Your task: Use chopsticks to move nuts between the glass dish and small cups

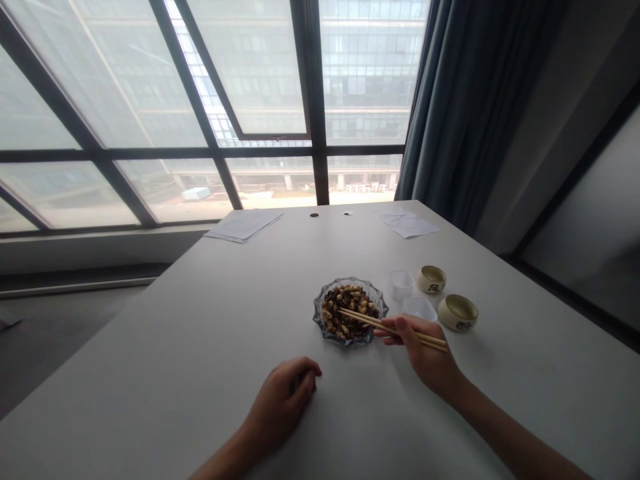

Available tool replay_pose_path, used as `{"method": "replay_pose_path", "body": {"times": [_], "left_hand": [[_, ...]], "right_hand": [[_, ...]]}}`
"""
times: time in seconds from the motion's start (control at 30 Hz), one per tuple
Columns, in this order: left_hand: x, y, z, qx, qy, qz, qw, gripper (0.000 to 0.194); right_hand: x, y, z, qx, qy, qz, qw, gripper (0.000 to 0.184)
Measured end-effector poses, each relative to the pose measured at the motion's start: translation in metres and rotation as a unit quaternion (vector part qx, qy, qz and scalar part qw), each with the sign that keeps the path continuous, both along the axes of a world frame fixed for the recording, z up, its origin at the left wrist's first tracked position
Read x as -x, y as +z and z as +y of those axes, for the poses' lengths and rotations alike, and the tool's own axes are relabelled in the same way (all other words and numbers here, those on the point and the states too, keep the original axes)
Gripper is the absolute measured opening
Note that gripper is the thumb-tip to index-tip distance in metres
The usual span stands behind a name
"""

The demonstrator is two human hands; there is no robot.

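A pair of wooden chopsticks (367,319) is gripped in my right hand (423,347). Their tips reach into a scalloped glass bowl (320,320), over a mix of peanuts and dark seeds (350,308). Whether the tips pinch a piece is too small to tell. My left hand (287,393) rests on the table in front of the bowl, loosely curled, with nothing visible in its fingers. Beyond my right hand stand two clear plastic containers, one farther back (401,285) and one closer (420,308), the nearer partly hidden by my hand.
Two cream ceramic cups with dark characters, a farther one (431,280) and a nearer one (458,313), stand to the right on the white table (200,333). Paper stacks (245,225) and loose sheets (409,222) lie at the far edge, before windows and a blue curtain (460,100).
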State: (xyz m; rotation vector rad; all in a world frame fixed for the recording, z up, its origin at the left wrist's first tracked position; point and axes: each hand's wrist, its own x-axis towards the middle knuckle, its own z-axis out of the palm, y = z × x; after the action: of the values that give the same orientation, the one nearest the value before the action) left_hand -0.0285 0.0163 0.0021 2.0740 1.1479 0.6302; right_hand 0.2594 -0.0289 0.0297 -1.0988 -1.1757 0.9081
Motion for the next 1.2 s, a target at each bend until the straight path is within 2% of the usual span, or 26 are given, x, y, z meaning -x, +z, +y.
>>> {"method": "replay_pose_path", "body": {"times": [0.5,0.63,0.8,0.93,1.03,1.2], "left_hand": [[-0.001,0.000,0.000,0.007,0.000,0.006,1.000,0.026],[0.000,0.000,0.000,0.009,0.000,0.007,1.000,0.027],[-0.001,0.001,0.000,0.009,0.002,0.010,1.000,0.028],[-0.001,0.002,0.001,0.007,-0.002,0.007,1.000,0.029],[-0.001,0.001,0.002,0.005,-0.002,0.009,1.000,0.029],[0.000,-0.002,0.003,0.003,0.000,0.006,1.000,0.028]], "right_hand": [[0.003,-0.012,0.003,0.001,-0.026,0.031,0.999,0.041],[-0.003,-0.004,-0.005,-0.012,-0.047,0.027,0.998,0.040],[-0.021,0.009,-0.028,-0.021,-0.094,0.011,0.995,0.041],[-0.032,0.011,-0.042,-0.022,-0.126,-0.006,0.992,0.039],[-0.032,0.009,-0.042,-0.032,-0.090,-0.019,0.995,0.037],[-0.017,0.005,-0.026,-0.054,-0.007,-0.036,0.998,0.033]]}}
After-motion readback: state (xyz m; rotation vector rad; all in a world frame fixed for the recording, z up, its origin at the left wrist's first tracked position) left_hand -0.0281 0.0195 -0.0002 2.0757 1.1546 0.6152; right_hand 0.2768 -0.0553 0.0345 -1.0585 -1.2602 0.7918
